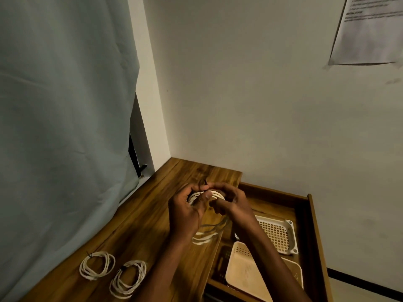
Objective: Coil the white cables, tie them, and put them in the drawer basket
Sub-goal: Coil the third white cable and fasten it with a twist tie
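Note:
Both hands hold one coiled white cable [197,196] above the wooden table [157,214]. My left hand [185,210] grips the coil's left side, thumb laid over the strands. My right hand [229,201] pinches its right side, and a thin dark tie [201,183] sticks up between the fingers. The coil's lower loops [202,237] show below my wrists. Two tied white coils lie at the table's near left, one [97,265] beside the other [128,279]. In the open drawer [314,225] sit a white mesh basket [281,236] and a cream basket [246,271].
A pale curtain [65,127] hangs along the table's left edge. A white wall [261,105] stands behind, with a paper sheet [368,31] taped at the upper right. The drawer's wooden front juts out at the right.

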